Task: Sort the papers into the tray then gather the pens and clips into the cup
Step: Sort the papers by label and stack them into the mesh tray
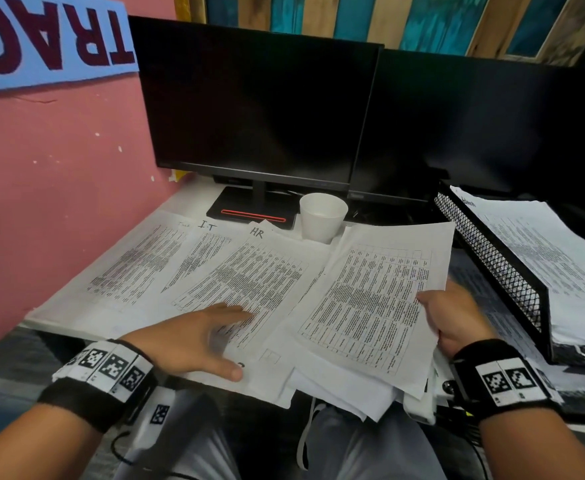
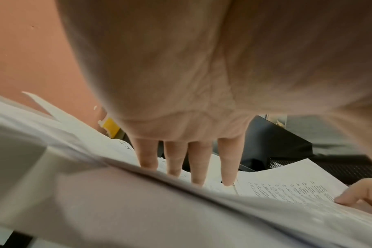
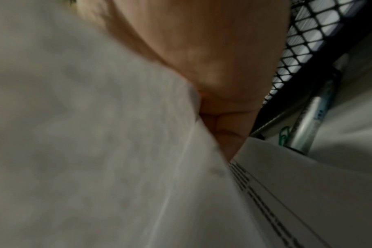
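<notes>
Near desk edge: right hand pinches a limp sheaf of papers at its right margin; left hand flat, fingers straight. Thin, floppy; probably needs support underneath.

papers: printed sheets fanned on desk | tray: black mesh, stacked | cup: white, upright
</notes>
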### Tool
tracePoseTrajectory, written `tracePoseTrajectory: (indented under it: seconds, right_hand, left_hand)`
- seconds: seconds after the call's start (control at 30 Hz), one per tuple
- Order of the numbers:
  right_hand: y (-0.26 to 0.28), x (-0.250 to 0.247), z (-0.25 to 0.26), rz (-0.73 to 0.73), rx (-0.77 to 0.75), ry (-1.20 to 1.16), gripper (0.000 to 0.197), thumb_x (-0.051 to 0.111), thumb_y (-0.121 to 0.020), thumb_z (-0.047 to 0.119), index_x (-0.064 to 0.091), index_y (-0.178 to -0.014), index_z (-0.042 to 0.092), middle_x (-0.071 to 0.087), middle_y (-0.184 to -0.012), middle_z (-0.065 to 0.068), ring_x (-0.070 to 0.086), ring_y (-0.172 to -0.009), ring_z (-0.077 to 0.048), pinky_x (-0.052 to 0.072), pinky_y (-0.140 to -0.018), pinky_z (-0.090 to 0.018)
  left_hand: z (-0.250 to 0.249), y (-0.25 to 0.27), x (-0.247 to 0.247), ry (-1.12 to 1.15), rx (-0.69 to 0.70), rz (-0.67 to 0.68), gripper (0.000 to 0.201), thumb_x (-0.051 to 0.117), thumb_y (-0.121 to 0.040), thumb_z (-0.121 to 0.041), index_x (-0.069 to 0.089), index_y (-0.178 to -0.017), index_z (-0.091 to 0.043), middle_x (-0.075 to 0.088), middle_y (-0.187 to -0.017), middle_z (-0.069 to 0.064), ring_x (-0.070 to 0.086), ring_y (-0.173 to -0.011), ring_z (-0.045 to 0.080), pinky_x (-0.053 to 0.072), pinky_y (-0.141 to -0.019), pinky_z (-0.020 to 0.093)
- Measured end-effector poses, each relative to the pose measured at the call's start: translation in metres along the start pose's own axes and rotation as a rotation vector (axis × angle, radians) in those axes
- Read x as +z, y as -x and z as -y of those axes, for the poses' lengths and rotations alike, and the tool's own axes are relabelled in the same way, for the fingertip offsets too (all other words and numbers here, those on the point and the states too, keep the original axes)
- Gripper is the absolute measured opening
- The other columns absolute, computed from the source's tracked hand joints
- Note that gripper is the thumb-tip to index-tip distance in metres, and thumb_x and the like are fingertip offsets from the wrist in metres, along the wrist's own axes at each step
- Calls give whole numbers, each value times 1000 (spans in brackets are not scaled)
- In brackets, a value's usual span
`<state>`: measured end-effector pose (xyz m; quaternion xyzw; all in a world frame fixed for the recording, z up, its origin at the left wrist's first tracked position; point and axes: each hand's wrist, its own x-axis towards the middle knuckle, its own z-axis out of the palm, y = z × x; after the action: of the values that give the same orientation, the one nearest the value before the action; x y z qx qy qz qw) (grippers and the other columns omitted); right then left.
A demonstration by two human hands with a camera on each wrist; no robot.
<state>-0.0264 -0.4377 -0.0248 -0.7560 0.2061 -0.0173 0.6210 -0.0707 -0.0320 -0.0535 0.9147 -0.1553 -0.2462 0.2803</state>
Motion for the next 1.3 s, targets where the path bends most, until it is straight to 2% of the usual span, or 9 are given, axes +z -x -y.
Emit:
tracePoseTrajectory:
  seconds: [0.23,0.33,0.4,0.47,0.63,0.77,0.87,1.07,1.3]
  right_hand:
    - [-3,9,-5,28,19,-13,38,47,-99,-12,68,-112,16,74,-104,-5,70,-95,-30,58,-87,-45]
    - [-2,10,-6,40,32,-23,38,46,-100,-12,67,-107,19,73,-104,-4,70,-95,-29,57,-82,-40]
    - [0,12,-7,40,37,-31,41,45,-99,-12,69,-101,22,74,-105,-6,70,-96,-32,58,-89,-47]
    - [1,14,-9,41,46,-47,41,45,-98,-12,72,-106,18,77,-108,-10,72,-99,-35,58,-94,-53]
    - [3,22,-13,70,84,-123,43,48,-97,-12,72,-126,9,79,-114,-15,76,-103,-41,59,-93,-63]
    - [9,36,-11,93,107,-206,37,46,-100,-10,74,-110,12,80,-110,-15,75,-104,-39,59,-96,-60]
    - [13,47,-9,90,129,-277,29,47,-105,-2,72,-112,10,79,-108,-16,75,-103,-39,58,-96,-59]
    - [18,61,-8,137,133,-462,34,49,-111,32,69,-127,11,79,-119,-15,74,-111,-35,54,-104,-55]
    - [8,40,-12,220,-18,-106,40,54,-97,-6,73,-125,14,79,-118,-16,77,-106,-38,59,-95,-63]
  left_hand:
    - [-13,-7,15,-247,-48,-161,96,77,-75,-51,36,-162,-42,29,-172,-11,24,-160,13,23,-127,30]
    - [-17,-9,15,-187,-66,-317,38,65,-92,-26,69,-122,-49,75,-125,-10,69,-101,1,54,-84,20]
    - [-16,-11,10,-49,-106,-453,29,59,-101,-17,72,-90,-40,77,-83,-3,65,-64,7,41,-55,17]
    - [-15,-11,2,121,-177,-646,22,58,-105,-17,76,-101,-29,67,-69,-2,57,-52,15,35,-45,17]
    - [-29,2,-23,257,-74,-1025,29,52,-109,-14,71,-117,-36,65,-84,-13,59,-76,14,39,-68,15]
    - [-58,1,-15,214,161,-895,49,57,-104,-4,69,-120,-49,73,-96,-37,68,-90,-7,47,-72,5]
    - [-77,-11,10,153,221,-691,59,58,-98,4,70,-135,-41,77,-121,-18,73,-103,9,58,-84,20]
    - [-109,-33,53,19,293,-354,46,50,-109,-23,54,-150,-43,78,-101,-6,56,-58,8,43,-55,17]
    - [-105,-32,53,53,231,-184,71,37,-98,-72,26,-164,-47,51,-158,-20,50,-144,4,35,-122,27]
